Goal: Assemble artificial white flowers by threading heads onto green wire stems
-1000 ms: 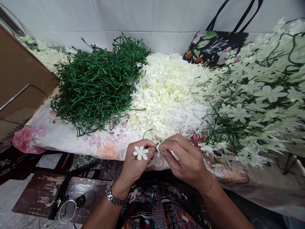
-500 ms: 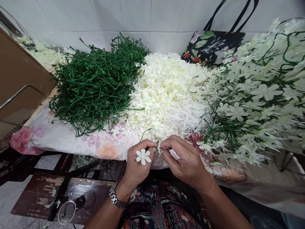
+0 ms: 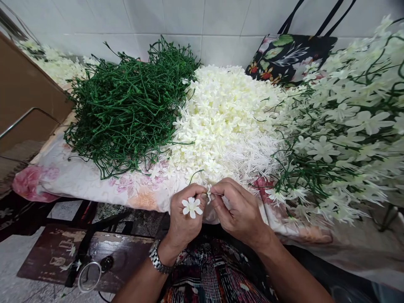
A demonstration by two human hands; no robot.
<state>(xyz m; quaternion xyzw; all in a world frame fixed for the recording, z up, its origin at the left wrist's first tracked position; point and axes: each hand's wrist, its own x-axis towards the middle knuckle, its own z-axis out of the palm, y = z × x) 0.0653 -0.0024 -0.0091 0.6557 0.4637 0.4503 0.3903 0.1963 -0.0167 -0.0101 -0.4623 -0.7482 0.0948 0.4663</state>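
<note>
In front of the white pile [image 3: 221,109], our left hand [image 3: 184,229] curls its fingers [image 3: 193,190] round a white flower [image 3: 192,207] — our right hand [image 3: 242,208] pinches a tiny white bit [image 3: 208,193]. The flower looks light, soft; we should hold underneath.

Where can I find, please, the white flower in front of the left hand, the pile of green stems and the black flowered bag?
White flower [image 3: 192,207]: head view, its centre.
Green stems [image 3: 129,111]: head view, the pile's middle.
Black flowered bag [image 3: 288,59]: head view, its printed side.

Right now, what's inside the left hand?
A white flower pokes out of the left hand; whatever else its curled grip may hold is covered by the hand itself.
</note>
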